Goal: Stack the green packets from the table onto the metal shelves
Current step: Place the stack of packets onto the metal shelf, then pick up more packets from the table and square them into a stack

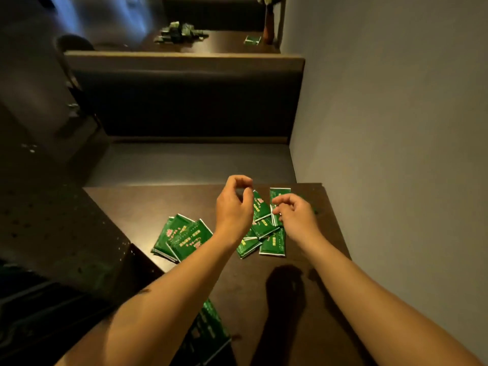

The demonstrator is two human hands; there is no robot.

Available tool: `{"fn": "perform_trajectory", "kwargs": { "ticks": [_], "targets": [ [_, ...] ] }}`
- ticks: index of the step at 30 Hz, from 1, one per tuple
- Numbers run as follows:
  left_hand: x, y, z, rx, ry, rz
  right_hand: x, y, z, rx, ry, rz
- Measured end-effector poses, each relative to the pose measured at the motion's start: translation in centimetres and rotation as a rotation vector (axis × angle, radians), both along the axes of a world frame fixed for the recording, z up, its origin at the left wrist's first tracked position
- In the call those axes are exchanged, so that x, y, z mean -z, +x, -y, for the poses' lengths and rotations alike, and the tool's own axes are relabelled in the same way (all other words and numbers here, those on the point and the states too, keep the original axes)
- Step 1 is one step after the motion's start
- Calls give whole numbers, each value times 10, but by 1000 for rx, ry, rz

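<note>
Several green packets (264, 228) lie scattered on the dark table (303, 299) under my hands. A small stack of green packets (182, 239) sits to their left. Another packet (211, 331) shows at the near edge, partly hidden by my left forearm. My left hand (233, 204) hovers above the scattered packets, its fingers loosely curled and holding nothing. My right hand (295, 215) is down on the heap, thumb and fingertips pinching the edge of one upright green packet (280, 192). The perforated metal shelf (60, 228) stands at the left, beside the table.
A grey wall runs along the right of the table. A dark bench seat (190, 162) and its backrest lie beyond the table's far edge. On a farther table are a heap of green packets (182, 33), one single packet (252, 39) and a vase (268, 25).
</note>
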State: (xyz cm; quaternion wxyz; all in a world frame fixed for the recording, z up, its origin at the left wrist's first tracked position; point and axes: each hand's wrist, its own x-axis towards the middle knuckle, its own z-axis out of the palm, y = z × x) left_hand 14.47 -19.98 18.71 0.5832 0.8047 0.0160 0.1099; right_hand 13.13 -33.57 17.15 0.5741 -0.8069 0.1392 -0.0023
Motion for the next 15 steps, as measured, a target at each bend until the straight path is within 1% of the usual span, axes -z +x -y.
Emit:
{"fn": "perform_trajectory", "kwargs": {
  "ticks": [2,4,7,9,11,12,13,15],
  "targets": [
    [34,1,-1,-30,58,-70,37,11,8,-19,-182,-52],
    [74,4,-9,-58,155,-149,80,25,16,-55,-358,-99],
    [117,5,-34,-75,371,-244,126,38,22,-124,-629,-160],
    [138,5,-55,-78,568,-270,144,49,22,-178,-797,-143],
    [150,7,-74,-99,815,-242,151,62,19,-211,-897,-112],
    [155,9,-82,-116,918,-258,152,69,18,-230,-936,-113],
    [163,12,-90,-126,991,-307,156,78,15,-258,-973,-128],
    [177,19,-102,-116,1055,-431,162,96,12,-308,-1049,-190]
  ]
}}
